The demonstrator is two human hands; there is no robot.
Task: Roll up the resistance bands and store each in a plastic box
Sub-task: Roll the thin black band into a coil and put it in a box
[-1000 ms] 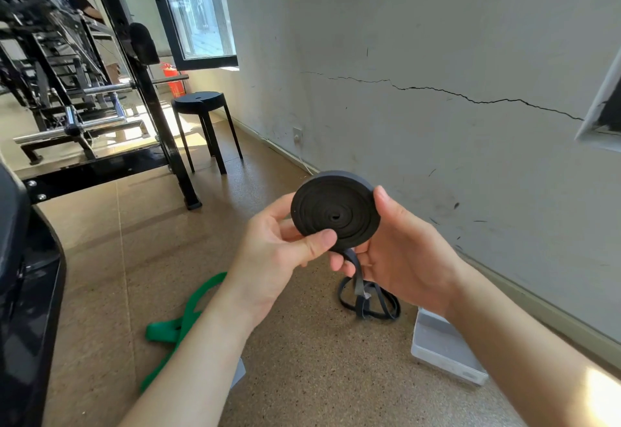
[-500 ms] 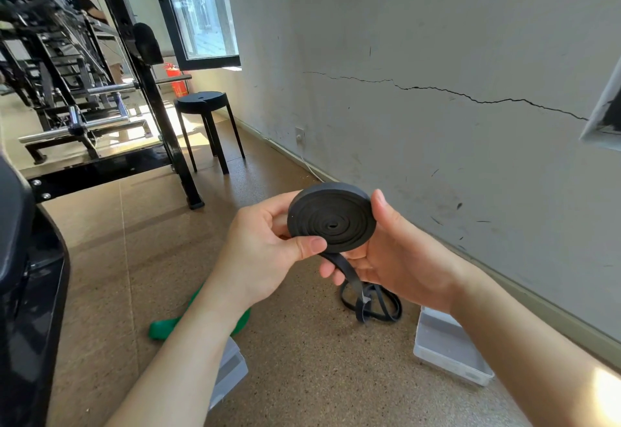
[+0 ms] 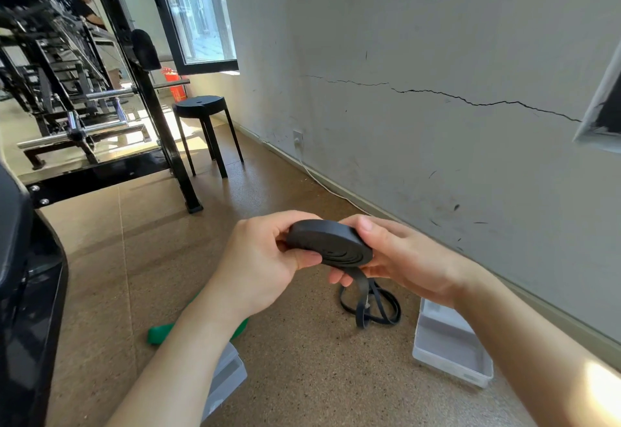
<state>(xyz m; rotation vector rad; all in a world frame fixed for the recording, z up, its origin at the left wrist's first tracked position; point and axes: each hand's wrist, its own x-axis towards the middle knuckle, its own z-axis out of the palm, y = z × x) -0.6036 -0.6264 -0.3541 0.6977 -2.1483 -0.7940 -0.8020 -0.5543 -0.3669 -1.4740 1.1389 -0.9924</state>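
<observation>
One black band coil (image 3: 331,246), tilted, left hand (image 3: 262,267) pinching near edge, right hand (image 3: 405,258) curled round far side

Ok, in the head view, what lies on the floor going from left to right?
Black machine base → green band → loose end of the black band → open plastic box. The second box, under the left forearm, overlaps the green band, so it is left out.

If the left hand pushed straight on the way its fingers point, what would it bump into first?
The left hand grips the black roll, so that comes first; right behind it, seemingly, is the right hand holding the roll's other side.
</observation>
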